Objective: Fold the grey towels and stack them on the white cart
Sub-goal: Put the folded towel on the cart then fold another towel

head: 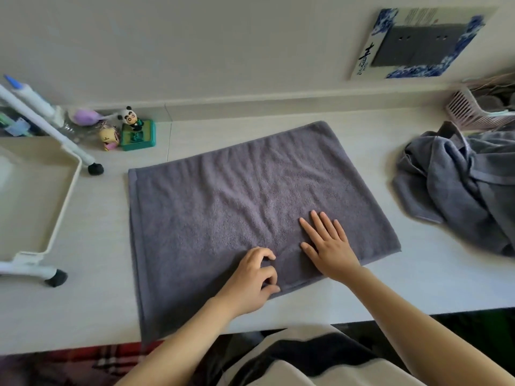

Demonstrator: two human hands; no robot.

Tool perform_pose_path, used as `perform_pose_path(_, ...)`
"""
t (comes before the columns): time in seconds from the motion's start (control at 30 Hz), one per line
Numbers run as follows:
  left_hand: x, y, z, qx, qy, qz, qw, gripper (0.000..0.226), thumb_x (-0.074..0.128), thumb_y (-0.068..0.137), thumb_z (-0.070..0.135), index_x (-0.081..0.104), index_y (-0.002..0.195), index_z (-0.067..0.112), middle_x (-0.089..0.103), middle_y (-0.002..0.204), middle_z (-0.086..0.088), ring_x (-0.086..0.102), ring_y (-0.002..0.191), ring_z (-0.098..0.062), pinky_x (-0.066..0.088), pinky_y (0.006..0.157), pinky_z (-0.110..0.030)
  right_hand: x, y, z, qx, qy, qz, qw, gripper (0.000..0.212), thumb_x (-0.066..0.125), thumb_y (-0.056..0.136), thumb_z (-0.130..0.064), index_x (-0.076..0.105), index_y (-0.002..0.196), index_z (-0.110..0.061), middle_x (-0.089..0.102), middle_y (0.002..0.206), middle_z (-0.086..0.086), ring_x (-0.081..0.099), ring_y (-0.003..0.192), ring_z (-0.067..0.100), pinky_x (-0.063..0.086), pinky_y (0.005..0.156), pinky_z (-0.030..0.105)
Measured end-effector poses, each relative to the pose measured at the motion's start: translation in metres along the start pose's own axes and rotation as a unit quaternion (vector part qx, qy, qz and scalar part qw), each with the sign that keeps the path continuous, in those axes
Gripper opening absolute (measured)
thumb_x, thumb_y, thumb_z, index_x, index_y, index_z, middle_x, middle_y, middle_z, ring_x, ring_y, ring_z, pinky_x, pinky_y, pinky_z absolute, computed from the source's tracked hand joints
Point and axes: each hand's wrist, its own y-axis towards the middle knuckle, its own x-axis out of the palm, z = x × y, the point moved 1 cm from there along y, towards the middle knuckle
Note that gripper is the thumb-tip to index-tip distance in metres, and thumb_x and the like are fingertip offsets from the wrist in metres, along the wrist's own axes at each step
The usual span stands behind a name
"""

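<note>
A grey towel (223,207) lies spread flat on the light tabletop, its near left corner reaching the table's front edge. My right hand (328,246) rests flat on the towel's near right part, fingers straight and spread. My left hand (252,277) sits beside it near the towel's front hem, fingers curled and pinching a bit of the cloth. A heap of crumpled grey towels (457,185) lies at the right. The white cart (53,196) stands at the left, its tray bare where visible.
Small figurines and a green box (131,132) stand near the wall behind the cart. A pink basket (471,110) sits at the far right corner. A framed picture (415,43) leans on the wall. The table's front edge runs just below my hands.
</note>
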Motion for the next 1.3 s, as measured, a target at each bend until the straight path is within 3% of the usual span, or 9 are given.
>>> perform_pose_path(0.1, -0.003, -0.002, -0.002, 0.008, 0.006, -0.023, 1.000, 0.023, 0.063, 0.082, 0.036, 0.062, 0.077, 0.014, 0.047, 0.122, -0.003, 0.027, 0.123, -0.014, 0.000, 0.114, -0.022, 0.001, 0.000, -0.003, 0.004, -0.007, 0.000, 1.000, 0.069, 0.005, 0.087, -0.063, 0.006, 0.147, -0.029, 0.009, 0.157, 0.001, 0.002, 0.145, 0.021, -0.010, 0.113, 0.035)
perform_pose_path(0.17, -0.003, -0.002, -0.005, 0.009, 0.017, 0.023, 1.000, 0.025, 0.057, 0.082, 0.039, 0.064, 0.082, 0.015, 0.053, 0.118, -0.005, 0.036, 0.120, -0.017, 0.014, 0.116, -0.033, -0.001, 0.001, -0.012, 0.024, -0.005, 0.012, 1.000, 0.070, 0.017, 0.084, -0.053, 0.020, 0.148, -0.025, 0.015, 0.156, 0.006, 0.011, 0.145, 0.028, -0.007, 0.113, 0.037)
perform_pose_path(0.27, -0.001, 0.001, -0.013, -0.029, 0.124, 0.050, 0.991, 0.043, 0.049, 0.086, 0.035, 0.059, 0.122, 0.014, 0.051, 0.136, -0.011, 0.037, 0.130, -0.027, 0.020, 0.111, -0.048, 0.002, -0.004, -0.037, 0.004, 0.017, 0.052, 0.999, 0.060, 0.032, 0.089, -0.047, 0.040, 0.142, -0.022, 0.031, 0.151, 0.011, 0.026, 0.140, 0.031, 0.007, 0.114, 0.042)
perform_pose_path(0.4, 0.000, -0.019, -0.026, -0.125, 0.242, -0.008, 0.962, 0.065, 0.038, 0.088, 0.053, 0.030, 0.147, 0.026, 0.027, 0.155, -0.005, 0.024, 0.142, -0.032, 0.014, 0.112, -0.057, 0.017, -0.021, -0.048, 0.002, -0.012, 0.050, 0.999, 0.061, 0.017, 0.095, -0.060, 0.035, 0.144, -0.029, 0.031, 0.152, 0.006, 0.022, 0.141, 0.026, 0.013, 0.114, 0.044)
perform_pose_path(0.63, -0.015, -0.055, -0.047, -0.298, 0.226, 0.076, 0.924, 0.071, 0.035, 0.084, 0.057, 0.033, 0.146, 0.021, 0.030, 0.152, -0.014, 0.023, 0.140, -0.038, 0.009, 0.111, -0.062, 0.013, -0.010, -0.069, 0.071, -0.025, 0.039, 0.996, 0.064, 0.030, 0.084, -0.044, 0.040, 0.142, -0.019, 0.031, 0.151, 0.013, 0.025, 0.141, 0.033, 0.005, 0.117, 0.046)
perform_pose_path(0.9, -0.038, -0.098, -0.084, -0.353, 0.226, 0.089, 0.904, 0.066, 0.029, 0.088, 0.054, 0.030, 0.147, 0.024, 0.028, 0.154, -0.008, 0.023, 0.142, -0.033, 0.013, 0.111, -0.061, 0.030, 0.003, -0.115, -0.044, -0.037, 0.037, 0.998, 0.057, 0.024, 0.095, -0.052, 0.027, 0.146, -0.028, 0.026, 0.153, 0.004, 0.021, 0.143, 0.025, 0.008, 0.114, 0.042)
perform_pose_path(1.03, -0.052, -0.117, -0.102, -0.311, 0.160, 0.109, 0.930, 0.060, 0.029, 0.092, 0.048, 0.033, 0.146, 0.022, 0.019, 0.155, -0.002, 0.012, 0.144, -0.020, 0.019, 0.113, -0.057, 0.027, 0.015, -0.109, -0.051, -0.049, 0.018, 0.997, 0.058, 0.024, 0.094, -0.051, 0.028, 0.147, -0.028, 0.027, 0.153, 0.004, 0.024, 0.142, 0.025, 0.004, 0.115, 0.040)
perform_pose_path(1.13, -0.062, -0.114, -0.101, -0.265, 0.103, 0.147, 0.947, 0.053, 0.032, 0.092, 0.043, 0.054, 0.133, 0.018, 0.033, 0.151, -0.007, 0.030, 0.139, -0.026, 0.031, 0.109, -0.051, 0.019, 0.031, -0.105, -0.035, -0.050, 0.031, 0.998, 0.059, 0.027, 0.089, -0.045, 0.037, 0.144, -0.024, 0.033, 0.151, 0.006, 0.029, 0.140, 0.029, 0.001, 0.115, 0.040)
perform_pose_path(1.3, -0.084, -0.106, -0.109, -0.435, 0.054, 0.228, 0.870, 0.038, 0.050, 0.094, 0.030, 0.056, 0.127, 0.011, 0.036, 0.146, -0.020, 0.033, 0.131, -0.039, 0.028, 0.106, -0.047, -0.001, 0.030, -0.156, -0.083, 0.039, 0.081, 0.992, 0.051, 0.035, 0.081, -0.037, 0.061, 0.120, -0.016, 0.062, 0.122, 0.005, 0.054, 0.110, 0.034, 0.042, 0.091, 0.047)
